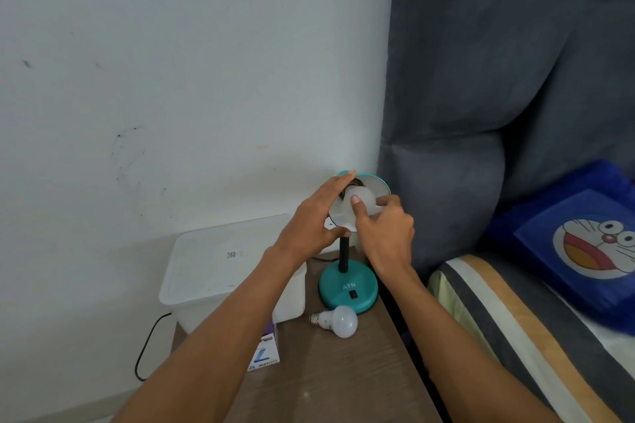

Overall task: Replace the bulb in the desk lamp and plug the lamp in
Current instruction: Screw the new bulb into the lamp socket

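A teal desk lamp stands on a round base [347,288] at the back of a brown bedside table [330,371], its shade [376,184] tilted toward me. My left hand [314,220] grips the left rim of the shade, thumb under it. My right hand [385,227] holds a white bulb [366,197] that sits in the shade's socket, thumb and fingers around it. A second white bulb [338,320] lies loose on the table in front of the base, screw cap pointing left. The lamp's plug is hidden.
A white plastic box [223,264] sits left of the lamp against the wall. A small bulb carton [264,352] lies near my left forearm. A black cable [147,347] loops down the table's left side. A grey padded headboard [464,148] and a bed with a blue cartoon pillow [580,244] are to the right.
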`<action>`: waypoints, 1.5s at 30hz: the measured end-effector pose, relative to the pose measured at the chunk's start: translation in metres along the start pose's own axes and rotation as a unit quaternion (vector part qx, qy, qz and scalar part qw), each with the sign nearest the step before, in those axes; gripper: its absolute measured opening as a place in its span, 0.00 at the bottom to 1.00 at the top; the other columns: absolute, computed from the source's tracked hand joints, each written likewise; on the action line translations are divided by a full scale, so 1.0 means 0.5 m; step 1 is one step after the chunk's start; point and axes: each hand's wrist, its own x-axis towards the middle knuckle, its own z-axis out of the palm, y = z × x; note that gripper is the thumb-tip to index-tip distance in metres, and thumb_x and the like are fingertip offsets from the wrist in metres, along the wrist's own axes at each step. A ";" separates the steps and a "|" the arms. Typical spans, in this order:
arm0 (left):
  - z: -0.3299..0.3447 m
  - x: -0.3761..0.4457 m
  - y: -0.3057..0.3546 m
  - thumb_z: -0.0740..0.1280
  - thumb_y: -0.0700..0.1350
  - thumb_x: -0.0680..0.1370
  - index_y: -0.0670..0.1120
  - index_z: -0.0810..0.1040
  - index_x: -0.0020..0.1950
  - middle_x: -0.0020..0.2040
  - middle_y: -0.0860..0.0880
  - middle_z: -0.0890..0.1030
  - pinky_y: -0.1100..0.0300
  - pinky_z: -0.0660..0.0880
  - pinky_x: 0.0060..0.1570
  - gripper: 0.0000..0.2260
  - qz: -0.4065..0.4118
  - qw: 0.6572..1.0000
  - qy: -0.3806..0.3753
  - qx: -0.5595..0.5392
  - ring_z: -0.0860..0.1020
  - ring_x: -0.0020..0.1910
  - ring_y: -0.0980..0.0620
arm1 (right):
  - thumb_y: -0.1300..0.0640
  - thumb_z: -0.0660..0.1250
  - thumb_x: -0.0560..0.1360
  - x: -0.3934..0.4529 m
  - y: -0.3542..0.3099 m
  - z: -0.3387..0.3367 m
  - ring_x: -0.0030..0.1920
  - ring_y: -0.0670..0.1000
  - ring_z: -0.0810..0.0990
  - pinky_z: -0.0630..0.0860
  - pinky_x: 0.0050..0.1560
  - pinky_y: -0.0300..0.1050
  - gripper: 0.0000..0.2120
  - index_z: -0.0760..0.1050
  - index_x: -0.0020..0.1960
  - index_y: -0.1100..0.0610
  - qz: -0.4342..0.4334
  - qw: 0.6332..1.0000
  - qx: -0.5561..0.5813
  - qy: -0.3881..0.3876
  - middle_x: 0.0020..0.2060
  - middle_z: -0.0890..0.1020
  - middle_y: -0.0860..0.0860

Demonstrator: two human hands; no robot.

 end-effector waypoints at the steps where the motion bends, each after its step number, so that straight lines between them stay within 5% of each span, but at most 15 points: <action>1: 0.000 0.000 0.000 0.81 0.42 0.73 0.55 0.61 0.83 0.80 0.53 0.68 0.50 0.76 0.72 0.44 0.001 1.000 -0.001 0.000 0.69 0.77 0.52 | 0.38 0.67 0.75 -0.001 -0.001 -0.001 0.51 0.57 0.82 0.77 0.46 0.47 0.25 0.72 0.60 0.57 0.002 1.000 -0.005 0.006 0.51 0.82 0.56; 5: 0.004 0.003 0.004 0.81 0.41 0.73 0.55 0.62 0.83 0.80 0.53 0.68 0.49 0.77 0.70 0.43 0.001 1.000 -0.006 -0.004 0.70 0.76 0.51 | 0.44 0.67 0.77 -0.013 -0.004 -0.002 0.51 0.55 0.79 0.77 0.48 0.48 0.20 0.70 0.65 0.52 -0.092 0.995 -0.010 0.043 0.58 0.75 0.54; 9: 0.002 0.001 0.002 0.79 0.41 0.74 0.53 0.62 0.83 0.80 0.53 0.69 0.49 0.77 0.70 0.41 0.001 1.000 -0.002 -0.009 0.71 0.76 0.53 | 0.48 0.72 0.75 -0.016 0.000 0.005 0.53 0.55 0.78 0.77 0.51 0.48 0.23 0.71 0.67 0.51 -0.147 0.987 -0.057 0.002 0.61 0.71 0.54; 15: -0.003 -0.005 -0.002 0.81 0.40 0.72 0.54 0.62 0.82 0.80 0.53 0.68 0.48 0.77 0.71 0.44 -0.004 1.000 -0.004 -0.004 0.70 0.77 0.51 | 0.37 0.65 0.75 0.001 -0.003 -0.002 0.50 0.58 0.82 0.74 0.43 0.45 0.26 0.73 0.60 0.57 -0.010 1.000 -0.026 -0.002 0.50 0.82 0.57; 20: -0.002 -0.002 0.002 0.81 0.40 0.73 0.55 0.62 0.83 0.80 0.54 0.67 0.48 0.76 0.71 0.44 -0.008 1.000 -0.009 -0.011 0.70 0.77 0.51 | 0.35 0.66 0.74 -0.008 0.001 -0.005 0.53 0.57 0.80 0.77 0.48 0.49 0.29 0.68 0.65 0.55 -0.065 0.997 -0.042 0.014 0.57 0.79 0.55; 25: 0.000 -0.001 -0.002 0.80 0.40 0.73 0.54 0.62 0.83 0.80 0.53 0.68 0.46 0.76 0.71 0.43 -0.006 1.000 -0.007 -0.013 0.70 0.77 0.51 | 0.49 0.75 0.72 -0.016 0.009 0.005 0.53 0.54 0.79 0.80 0.52 0.51 0.28 0.67 0.68 0.49 -0.149 0.987 -0.059 -0.006 0.61 0.73 0.53; 30: -0.003 -0.005 -0.002 0.81 0.40 0.72 0.55 0.61 0.83 0.81 0.53 0.67 0.46 0.76 0.71 0.45 -0.015 1.000 -0.010 -0.013 0.70 0.77 0.49 | 0.38 0.68 0.74 -0.004 0.007 -0.001 0.48 0.55 0.83 0.75 0.43 0.44 0.25 0.73 0.59 0.57 -0.037 0.999 -0.022 0.008 0.47 0.83 0.54; 38: 0.002 -0.001 0.005 0.80 0.41 0.74 0.54 0.62 0.83 0.80 0.53 0.68 0.48 0.77 0.70 0.43 -0.008 1.000 -0.008 -0.015 0.70 0.77 0.51 | 0.47 0.67 0.78 -0.019 -0.002 0.006 0.50 0.54 0.79 0.77 0.49 0.48 0.18 0.72 0.66 0.49 -0.142 0.988 -0.043 0.041 0.58 0.72 0.53; 45: -0.002 -0.002 0.003 0.81 0.40 0.72 0.54 0.61 0.83 0.80 0.52 0.67 0.48 0.77 0.70 0.45 -0.013 1.000 -0.009 -0.007 0.70 0.77 0.49 | 0.39 0.62 0.79 -0.002 -0.007 -0.003 0.44 0.54 0.82 0.76 0.38 0.40 0.20 0.74 0.57 0.56 -0.023 0.999 -0.009 0.032 0.47 0.83 0.57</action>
